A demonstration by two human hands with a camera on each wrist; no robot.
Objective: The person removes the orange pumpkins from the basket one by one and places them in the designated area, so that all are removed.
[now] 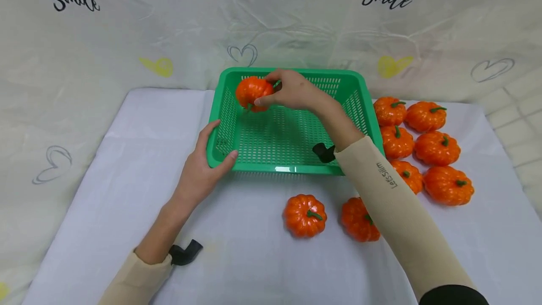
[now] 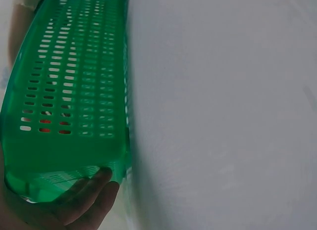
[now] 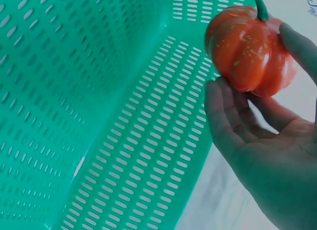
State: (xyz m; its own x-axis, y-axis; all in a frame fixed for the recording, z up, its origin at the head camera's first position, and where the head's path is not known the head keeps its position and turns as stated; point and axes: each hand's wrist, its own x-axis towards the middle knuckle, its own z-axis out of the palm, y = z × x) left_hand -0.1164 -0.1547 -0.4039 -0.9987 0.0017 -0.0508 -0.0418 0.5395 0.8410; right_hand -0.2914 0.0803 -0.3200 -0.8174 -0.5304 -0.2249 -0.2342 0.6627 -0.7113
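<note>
A green perforated plastic basket (image 1: 275,169) stands at the back of the table. Over its far left part, my right hand (image 1: 292,91) holds a small orange pumpkin (image 1: 253,92) between thumb and fingers. The right wrist view shows this pumpkin (image 3: 250,54) with its green stem up and the basket floor (image 3: 148,141) below. My left hand (image 1: 199,168) grips the basket's near left corner, thumb over the front rim and fingers along the left side. In the left wrist view, the fingers (image 2: 94,195) lie against the basket's outer wall (image 2: 64,146).
Right of the basket several pumpkins (image 1: 437,148) lie in two columns. In front of it are one pumpkin (image 1: 305,216) and another (image 1: 359,219) partly behind my right sleeve (image 1: 398,211). A white cloth (image 1: 237,258) covers the table; a printed sheet (image 1: 296,18) hangs behind.
</note>
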